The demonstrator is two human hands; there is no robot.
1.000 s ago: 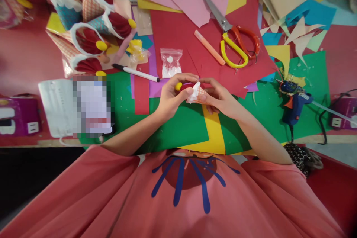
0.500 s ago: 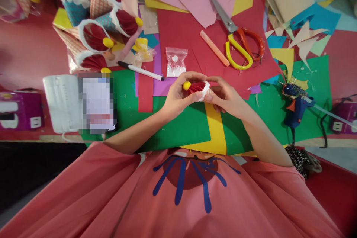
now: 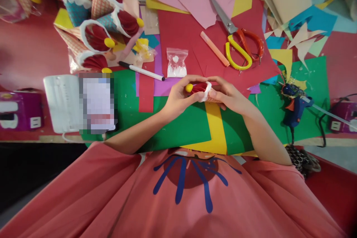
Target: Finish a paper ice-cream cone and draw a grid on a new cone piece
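Between my two hands is a small paper ice cream cone (image 3: 199,88), lying sideways with its yellow ball to the left and its checked cone to the right. It has a pleated red top and a white wavy rim. My left hand (image 3: 178,96) is closed round the red top, thumb near the white rim. My right hand (image 3: 230,96) grips the checked cone part, which its fingers mostly hide. Just beyond the hands lies a small zip bag (image 3: 177,63) of white pieces. Under them are a green sheet (image 3: 181,126) and a yellow strip (image 3: 216,126).
Scissors (image 3: 231,31) and a pink stick (image 3: 214,48) lie on red paper. A marker (image 3: 142,71) is left of the bag. Similar paper cones (image 3: 95,35) crowd the back left. A blue glue gun (image 3: 296,106) lies right; a blurred-out phone (image 3: 97,102) lies left.
The cone has shifted slightly right and turned a little in my hands. My right fingers have closed further over the checked part. The other things stay put.
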